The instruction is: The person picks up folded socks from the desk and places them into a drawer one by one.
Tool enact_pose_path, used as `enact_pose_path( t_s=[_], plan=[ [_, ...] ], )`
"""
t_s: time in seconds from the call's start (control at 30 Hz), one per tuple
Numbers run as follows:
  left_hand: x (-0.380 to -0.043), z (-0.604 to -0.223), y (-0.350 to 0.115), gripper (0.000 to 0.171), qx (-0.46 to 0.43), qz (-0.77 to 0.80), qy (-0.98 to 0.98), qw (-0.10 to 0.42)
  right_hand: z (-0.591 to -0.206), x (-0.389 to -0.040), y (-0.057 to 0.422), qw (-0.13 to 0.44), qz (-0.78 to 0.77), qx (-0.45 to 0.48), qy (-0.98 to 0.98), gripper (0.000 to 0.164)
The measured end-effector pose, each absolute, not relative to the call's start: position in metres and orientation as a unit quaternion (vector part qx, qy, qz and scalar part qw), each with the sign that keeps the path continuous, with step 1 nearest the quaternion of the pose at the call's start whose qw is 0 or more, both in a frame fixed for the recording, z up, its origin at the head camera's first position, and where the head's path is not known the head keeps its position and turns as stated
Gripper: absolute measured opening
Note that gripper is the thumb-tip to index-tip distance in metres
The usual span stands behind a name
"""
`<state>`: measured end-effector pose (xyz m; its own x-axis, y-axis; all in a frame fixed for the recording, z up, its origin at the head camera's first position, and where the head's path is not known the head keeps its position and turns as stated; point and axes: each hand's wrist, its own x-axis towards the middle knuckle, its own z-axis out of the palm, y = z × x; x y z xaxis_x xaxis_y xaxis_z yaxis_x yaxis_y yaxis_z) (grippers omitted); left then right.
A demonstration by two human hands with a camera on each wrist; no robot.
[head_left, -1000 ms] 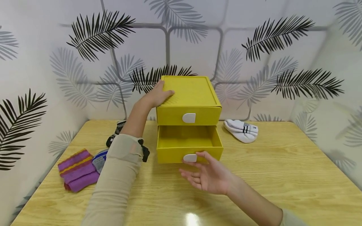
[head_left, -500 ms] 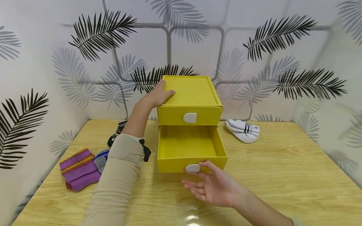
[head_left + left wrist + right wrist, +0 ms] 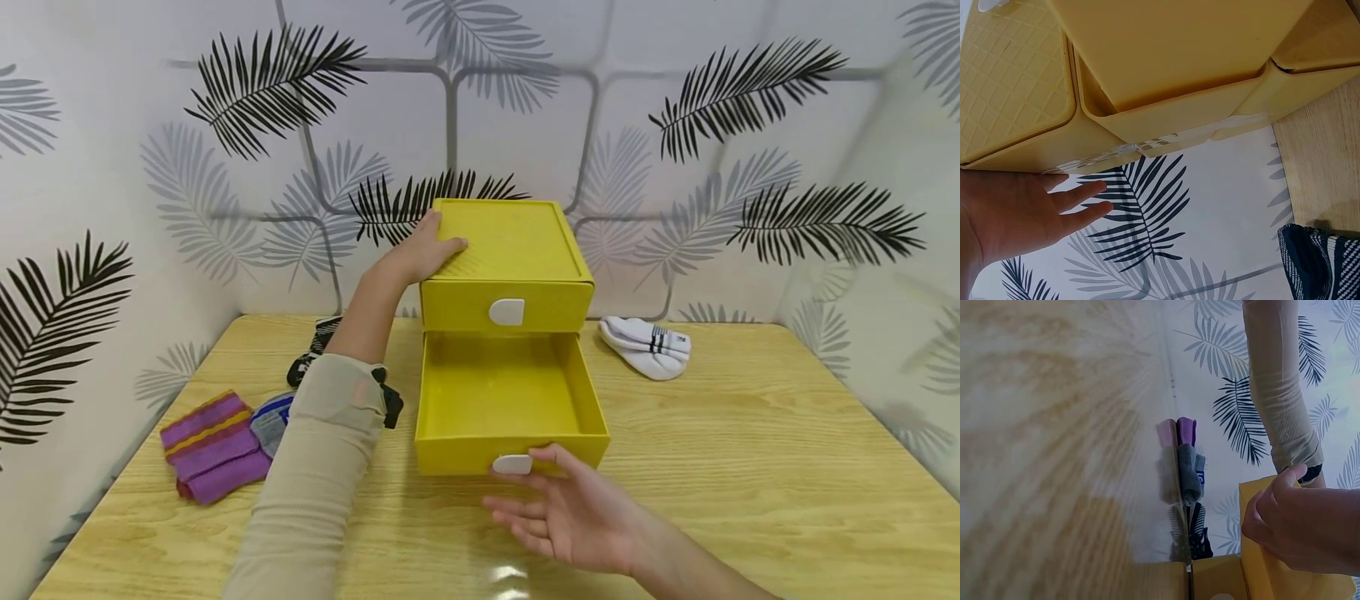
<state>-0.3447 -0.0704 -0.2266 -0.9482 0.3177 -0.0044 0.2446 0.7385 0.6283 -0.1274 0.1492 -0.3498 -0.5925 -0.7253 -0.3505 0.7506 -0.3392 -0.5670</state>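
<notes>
A yellow two-drawer box (image 3: 517,237) stands mid-table with its lower drawer (image 3: 498,400) pulled out and bare inside. The upper drawer (image 3: 457,307) is closed. My left hand (image 3: 423,250) rests on the box's top left edge, thumb on top; the left wrist view shows its fingers (image 3: 1079,197) straight along the side. At the lower drawer's front, my right hand (image 3: 566,512) pinches the white pull tab (image 3: 513,464) between thumb and index finger, the other fingers loosely extended below. The right wrist view shows this hand (image 3: 1304,515) against the drawer front, the tab hidden.
Left of the box lie a purple striped sock bundle (image 3: 217,450), a grey-and-blue sock bundle (image 3: 270,421) partly behind my left sleeve, and a black patterned sock pair (image 3: 303,367). A white sock pair (image 3: 647,346) lies at right. A leaf-patterned backdrop (image 3: 517,125) encloses the table.
The lower drawer has slid further out toward me, my right hand moving back with its tab. My left hand stays on the box top.
</notes>
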Motion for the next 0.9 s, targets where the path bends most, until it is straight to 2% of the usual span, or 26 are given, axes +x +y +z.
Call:
enact_pose_path(
  t_s=[0.63, 0.9],
  plan=[
    [-0.345, -0.224, -0.07, 0.073, 0.149, 0.337, 0.928, 0.059, -0.362, -0.112, 0.145, 0.46, -0.803, -0.013, 0.38, 0.044],
    [-0.345, -0.226, -0.071, 0.074, 0.15, 0.346, 0.924, 0.061, -0.346, -0.114, 0.153, 0.519, -0.76, -0.104, 0.377, 0.054]
  ],
)
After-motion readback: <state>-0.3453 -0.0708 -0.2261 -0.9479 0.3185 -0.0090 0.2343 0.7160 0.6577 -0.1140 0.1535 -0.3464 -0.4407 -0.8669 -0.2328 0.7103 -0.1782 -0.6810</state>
